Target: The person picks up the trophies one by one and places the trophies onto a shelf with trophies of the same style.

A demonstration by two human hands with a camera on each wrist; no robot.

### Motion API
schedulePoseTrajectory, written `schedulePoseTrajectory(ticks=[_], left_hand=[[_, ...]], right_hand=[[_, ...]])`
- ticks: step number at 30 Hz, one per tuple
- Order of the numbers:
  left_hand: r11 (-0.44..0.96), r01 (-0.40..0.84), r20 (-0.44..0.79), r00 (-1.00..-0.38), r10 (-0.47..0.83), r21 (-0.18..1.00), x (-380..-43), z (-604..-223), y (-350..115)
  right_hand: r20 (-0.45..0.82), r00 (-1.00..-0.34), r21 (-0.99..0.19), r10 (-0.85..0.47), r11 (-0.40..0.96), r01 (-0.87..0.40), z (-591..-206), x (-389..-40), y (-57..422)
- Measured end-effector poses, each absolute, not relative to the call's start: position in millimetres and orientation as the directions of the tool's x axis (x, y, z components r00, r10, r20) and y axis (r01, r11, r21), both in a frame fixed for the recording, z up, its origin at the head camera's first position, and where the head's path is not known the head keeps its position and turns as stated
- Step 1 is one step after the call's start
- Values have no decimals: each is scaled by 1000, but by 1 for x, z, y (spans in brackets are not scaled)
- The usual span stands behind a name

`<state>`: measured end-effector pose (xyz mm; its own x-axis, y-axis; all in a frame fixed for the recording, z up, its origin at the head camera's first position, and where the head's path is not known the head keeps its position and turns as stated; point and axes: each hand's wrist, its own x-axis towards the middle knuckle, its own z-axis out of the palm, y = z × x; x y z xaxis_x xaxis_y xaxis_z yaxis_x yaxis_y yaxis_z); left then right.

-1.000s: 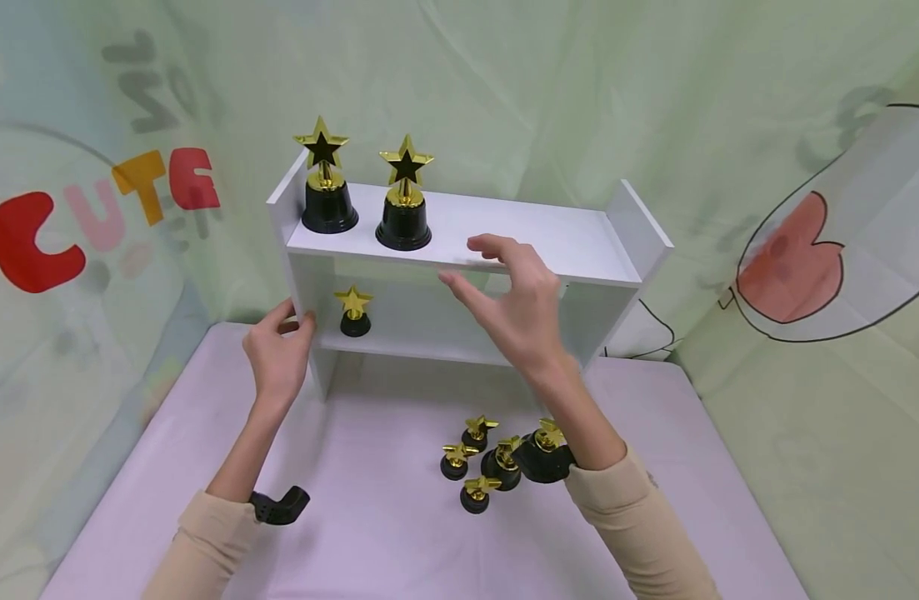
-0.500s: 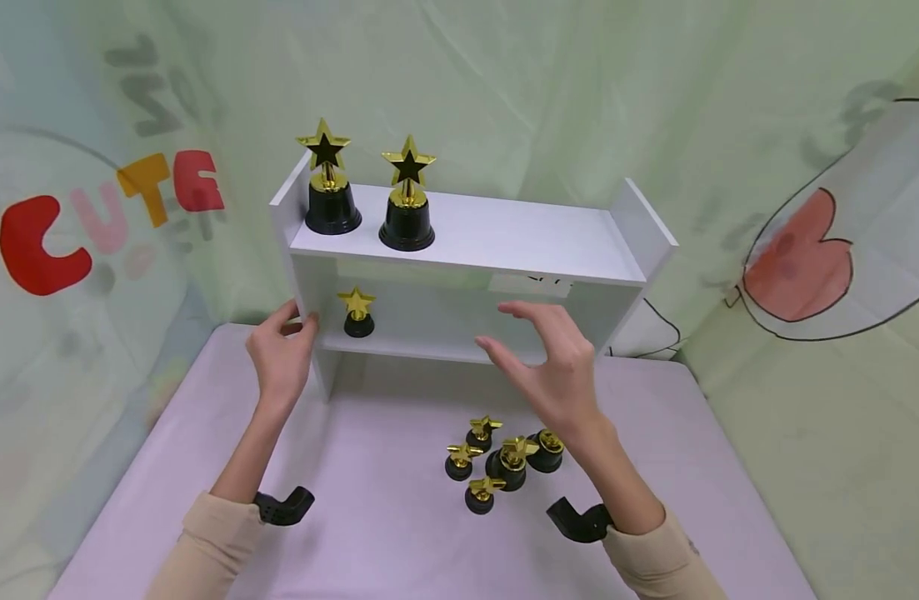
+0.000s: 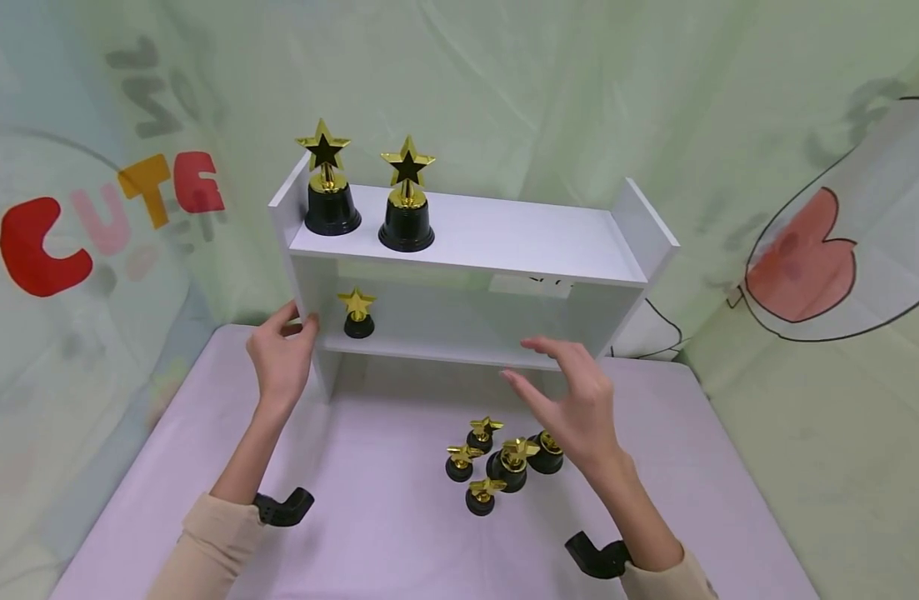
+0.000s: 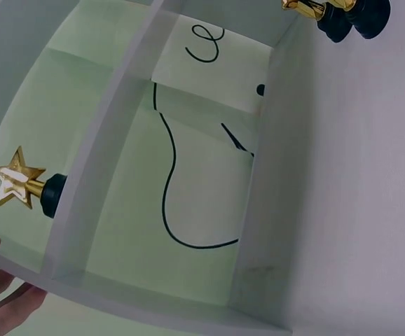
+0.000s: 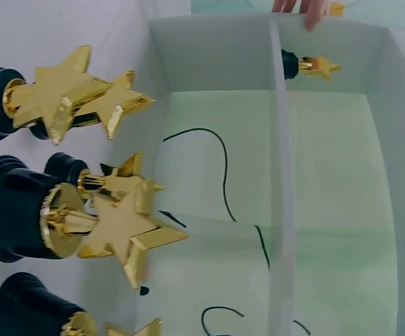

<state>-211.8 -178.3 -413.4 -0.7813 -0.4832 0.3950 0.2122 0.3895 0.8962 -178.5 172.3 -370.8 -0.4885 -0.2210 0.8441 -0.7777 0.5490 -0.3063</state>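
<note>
Five upright trophies on surface before shelf; right hand nearer, empty, thumb spread; left hand grips shelf's left side.

The trophy stars have a bright, mirror-like gold finish, smooth and glossy like metallised plastic, while the black trophy bases look like smooth moulded plastic with a softer sheen. The white shelf unit appears to be smooth painted or laminated board, mostly matt. Lightly creased, matt cloth makes up the lilac table cover and the pale green curtain; the beige sleeves are also matt fabric, and the black wrist cameras look like dull plastic.
</note>
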Motion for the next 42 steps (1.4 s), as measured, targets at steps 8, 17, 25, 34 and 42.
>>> schedulePoseTrajectory(ticks=[8,17,25,34,42], left_hand=[[392,207,392,-782,-484,896,-212,-413,-178],[377,204,381,-785,-488,903,-213,-413,-176],[390,198,386,-778,-496,899,-213,-413,-177],[381,183,367,-788,-495,906,-211,-414,-179],[376,188,367,-791,-490,907,-212,-413,-178]], right_hand=[[802,-523,-335,-289,507,-794,-385,-173,188],[698,-637,-425,-328,526,-737,-410,-163,215],[578,-786,-531,-221,629,-567,-435,-153,237],[446,-885,-618,-136,668,-414,-472,-152,253],[319,-943,-714,-89,631,-302,-496,-154,263]])
